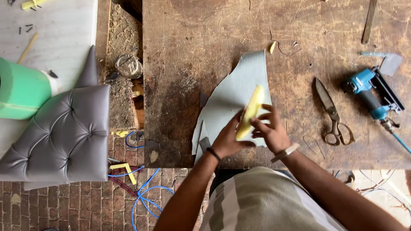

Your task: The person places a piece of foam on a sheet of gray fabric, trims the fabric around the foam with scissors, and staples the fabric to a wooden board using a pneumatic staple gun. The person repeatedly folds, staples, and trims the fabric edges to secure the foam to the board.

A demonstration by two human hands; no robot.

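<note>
Hands come first: the left hand (229, 141) and right hand (270, 131) both close their fingers on a yellow foam piece (250, 112), standing it up so it can be looked at. Under the fingers lies a grey fabric sheet (233, 92) on the brown tabletop (192, 42). Past the right fingers rest scissors (332, 113), then a blue staple gun (372, 92).

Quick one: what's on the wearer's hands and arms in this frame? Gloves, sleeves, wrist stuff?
No gloves; both hands are bare. The left hand has a thin dark band around the wrist. The right hand has a pale, flat bracelet around the wrist. Both forearms are uncovered, with no sleeves reaching them. The top is light with broad beige and grey stripes.
</note>
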